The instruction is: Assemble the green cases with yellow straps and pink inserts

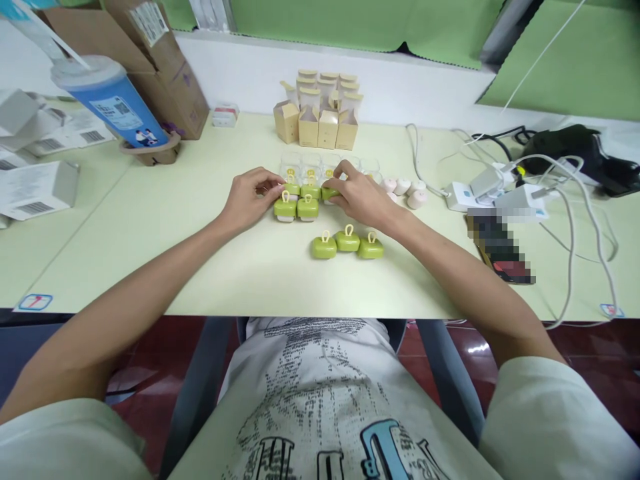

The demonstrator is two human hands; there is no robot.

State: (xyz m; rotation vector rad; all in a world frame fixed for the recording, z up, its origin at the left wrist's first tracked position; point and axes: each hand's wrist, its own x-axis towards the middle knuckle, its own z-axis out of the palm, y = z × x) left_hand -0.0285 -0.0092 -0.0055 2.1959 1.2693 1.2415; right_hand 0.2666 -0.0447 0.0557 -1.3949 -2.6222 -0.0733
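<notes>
Several small green cases with yellow loops lie on the pale table (165, 220). My left hand (249, 198) is curled beside a cluster of these cases, its fingertips pinching the far-left green case (291, 189). My right hand (361, 197) is curled on the other side, fingertips on the green case (329, 193) at the right end of that row. Two more green cases (296, 208) sit just in front of the row. A separate row of three green cases (347, 244) lies nearer to me. Clear plastic trays (311, 162) stand right behind the hands.
Small tan cartons (320, 110) with open flaps stand at the back centre. Pale pink round pieces (406, 189) lie right of my right hand. A blue cup (113, 100), cardboard boxes and white boxes fill the left. A power strip with cables (500, 193) and a phone (497, 243) are at the right.
</notes>
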